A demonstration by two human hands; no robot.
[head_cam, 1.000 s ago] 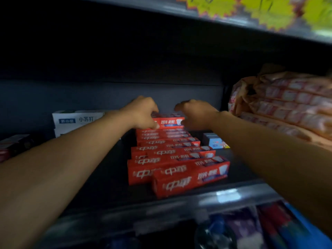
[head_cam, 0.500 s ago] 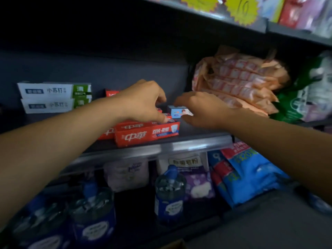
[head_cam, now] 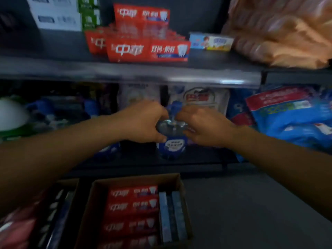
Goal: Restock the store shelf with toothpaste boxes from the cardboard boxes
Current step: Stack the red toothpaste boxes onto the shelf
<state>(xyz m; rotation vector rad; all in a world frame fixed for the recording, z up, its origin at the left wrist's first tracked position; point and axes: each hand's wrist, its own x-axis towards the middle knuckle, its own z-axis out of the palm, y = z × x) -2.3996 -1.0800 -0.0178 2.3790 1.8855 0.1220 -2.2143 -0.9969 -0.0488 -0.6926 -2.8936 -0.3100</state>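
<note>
Our left hand (head_cam: 143, 121) and right hand (head_cam: 203, 126): fingers curled, holding nothing, in front of a blue bottle (head_cam: 171, 141). Red boxes (head_cam: 147, 49) on shelf (head_cam: 125, 72) above hands; more in carton (head_cam: 133, 212) below, w/ blue boxes (head_cam: 170, 216).

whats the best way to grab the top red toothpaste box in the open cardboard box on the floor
Take the top red toothpaste box across its narrow width, near the middle of its length, coming straight down from above. It lies flat with its long printed face up in the cardboard box, whose walls and neighbouring boxes block its sides; fingers probably need to wedge in along its long edges.
</note>
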